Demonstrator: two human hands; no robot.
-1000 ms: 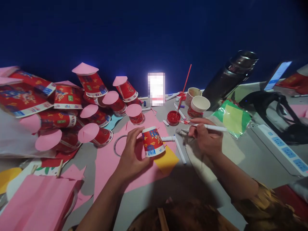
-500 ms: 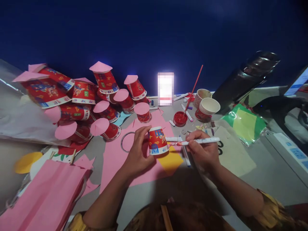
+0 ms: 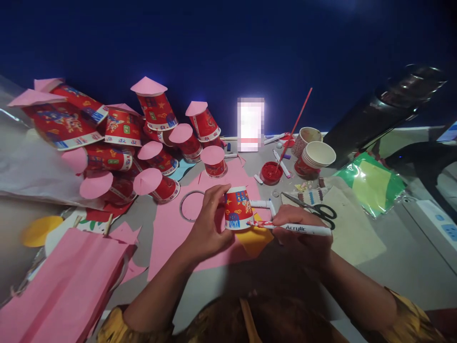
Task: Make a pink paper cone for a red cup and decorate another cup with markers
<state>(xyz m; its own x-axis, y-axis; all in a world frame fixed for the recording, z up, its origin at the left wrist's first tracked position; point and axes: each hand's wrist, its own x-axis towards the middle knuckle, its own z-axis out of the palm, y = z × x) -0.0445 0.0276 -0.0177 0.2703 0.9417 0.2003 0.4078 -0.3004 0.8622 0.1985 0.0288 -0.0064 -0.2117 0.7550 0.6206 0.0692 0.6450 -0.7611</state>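
A red paper cup (image 3: 238, 207) with a white rim, printed with blue and gold figures, is held upside down in my left hand (image 3: 209, 228). Thumb and fingers wrap its left side. My right hand (image 3: 305, 231) grips a white acrylic marker (image 3: 303, 228), its red-stained tip touching or very near the white rim at the cup's lower right. Beneath the cup lie pink paper (image 3: 174, 238) and a yellow paper piece (image 3: 255, 238).
Many red cups with pink cone tops (image 3: 157, 112) crowd the left. Behind my right hand are a red paint pot (image 3: 271, 174), stacked cups (image 3: 316, 157) and scissors (image 3: 317, 209). A black flask (image 3: 385, 114) leans at the back right; a pink bag (image 3: 67, 281) lies front left.
My right hand has lowered and turned, bringing the marker tip from beside the cup to its rim. The scissors have come into sight behind it. The view has shifted slightly.
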